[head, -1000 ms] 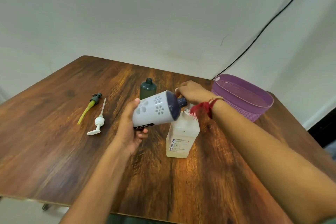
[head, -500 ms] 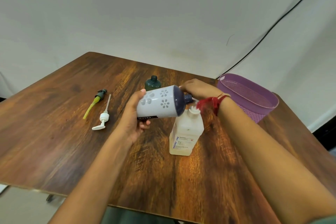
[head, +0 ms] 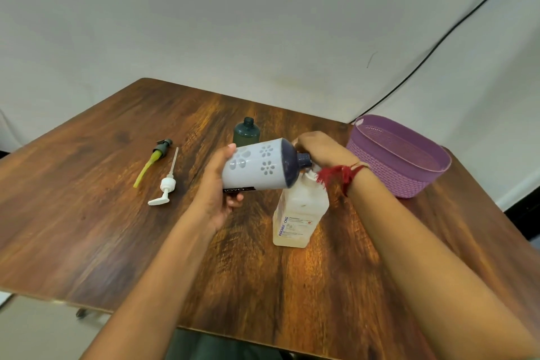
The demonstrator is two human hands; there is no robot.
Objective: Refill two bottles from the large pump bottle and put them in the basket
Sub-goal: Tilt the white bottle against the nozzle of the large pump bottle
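My left hand (head: 214, 196) grips a grey flower-patterned bottle (head: 257, 168) with a dark blue top. The bottle lies almost level in the air, and its open neck points right at the white top of the large translucent bottle (head: 298, 213), which stands on the table. My right hand (head: 320, 146) curls over that white top, hiding the pump head. A red thread is tied round my right wrist. A dark green bottle (head: 246, 133) stands uncapped just behind the grey one. The purple basket (head: 400, 178) stands at the right and holds nothing visible.
Two loose pumps lie on the wooden table (head: 87, 228) at the left: a white pump (head: 165, 187) and a dark-capped pump with a yellow-green tube (head: 153, 159). A black cable runs down the wall behind the basket.
The grey bottle has tipped slightly closer to level, with its neck staying at the large bottle's top. Both hands keep the same hold.
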